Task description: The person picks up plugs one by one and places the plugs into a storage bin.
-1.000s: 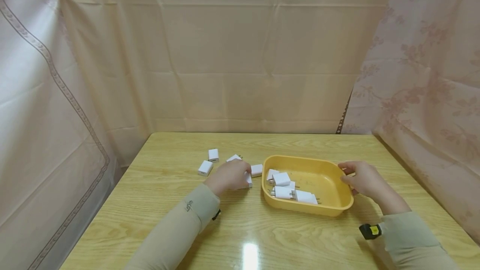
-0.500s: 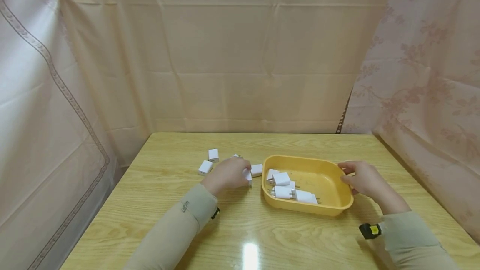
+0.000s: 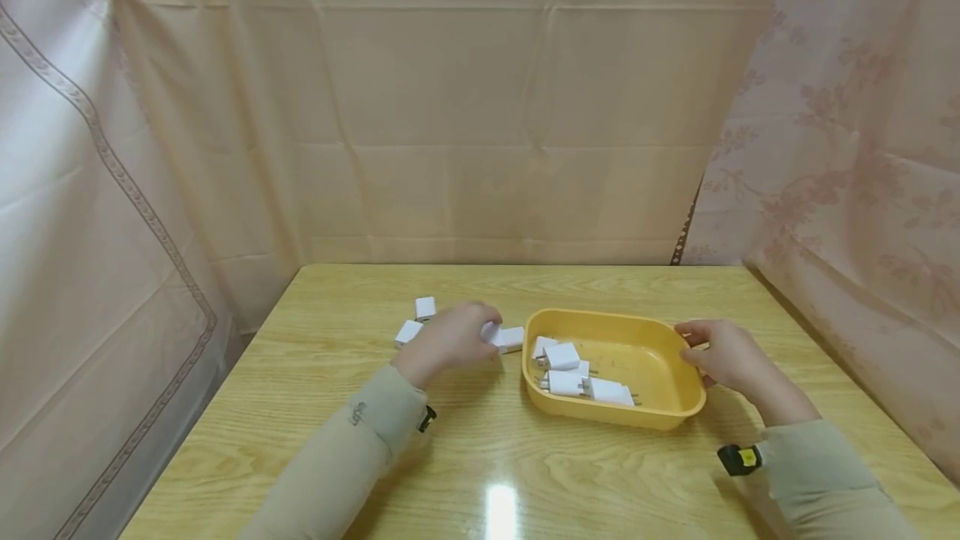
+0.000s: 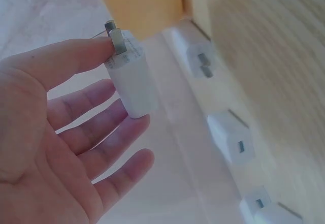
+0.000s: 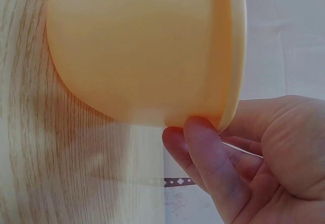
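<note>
My left hand (image 3: 450, 342) pinches a white charger plug (image 4: 134, 84) between thumb and fingers, just left of the yellow plastic basket. In the left wrist view its two metal prongs point up past the thumb, and the plug is off the table. My right hand (image 3: 733, 363) grips the right end of the basket (image 3: 652, 373), thumb and fingers at its rim; the right wrist view shows fingertips against the outer wall. Several white charger plugs (image 3: 561, 357) lie jumbled in the basket's left half, prongs in different directions.
One white plug (image 3: 513, 340) lies on the wooden table (image 3: 480, 457) close to the basket's left wall. Two more plugs (image 3: 425, 308) lie further left, partly behind the left hand. Curtains (image 3: 495, 107) hang behind the table and on both sides.
My left hand has lifted a charger plug and shifted slightly up and away from where it was on the table. The right hand and the basket stay in place.
</note>
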The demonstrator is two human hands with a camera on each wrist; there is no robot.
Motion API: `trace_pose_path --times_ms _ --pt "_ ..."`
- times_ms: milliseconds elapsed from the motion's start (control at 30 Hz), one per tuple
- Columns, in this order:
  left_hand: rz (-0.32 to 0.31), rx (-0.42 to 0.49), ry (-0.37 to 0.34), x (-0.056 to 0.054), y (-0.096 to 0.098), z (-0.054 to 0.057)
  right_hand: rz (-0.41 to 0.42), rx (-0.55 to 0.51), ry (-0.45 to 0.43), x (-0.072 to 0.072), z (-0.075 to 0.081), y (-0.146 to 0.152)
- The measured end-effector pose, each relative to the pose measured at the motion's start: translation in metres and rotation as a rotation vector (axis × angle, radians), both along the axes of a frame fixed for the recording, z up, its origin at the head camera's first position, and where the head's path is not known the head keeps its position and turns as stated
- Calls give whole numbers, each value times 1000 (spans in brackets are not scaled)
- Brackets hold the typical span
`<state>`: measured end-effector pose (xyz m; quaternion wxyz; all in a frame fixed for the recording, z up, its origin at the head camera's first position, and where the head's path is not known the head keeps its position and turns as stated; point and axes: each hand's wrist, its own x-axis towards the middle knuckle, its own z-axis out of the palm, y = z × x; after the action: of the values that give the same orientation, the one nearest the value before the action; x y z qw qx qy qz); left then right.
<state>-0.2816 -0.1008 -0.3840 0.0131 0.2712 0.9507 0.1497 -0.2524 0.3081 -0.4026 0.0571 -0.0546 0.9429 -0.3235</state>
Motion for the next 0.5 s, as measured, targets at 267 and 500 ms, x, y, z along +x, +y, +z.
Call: trace_pose_path --times_ms 267,500 --pt "11 40 44 1 -6 8 1 2 -10 0 1 -1" --pt "-17 73 93 2 -7 11 -3 0 -13 0 1 0"
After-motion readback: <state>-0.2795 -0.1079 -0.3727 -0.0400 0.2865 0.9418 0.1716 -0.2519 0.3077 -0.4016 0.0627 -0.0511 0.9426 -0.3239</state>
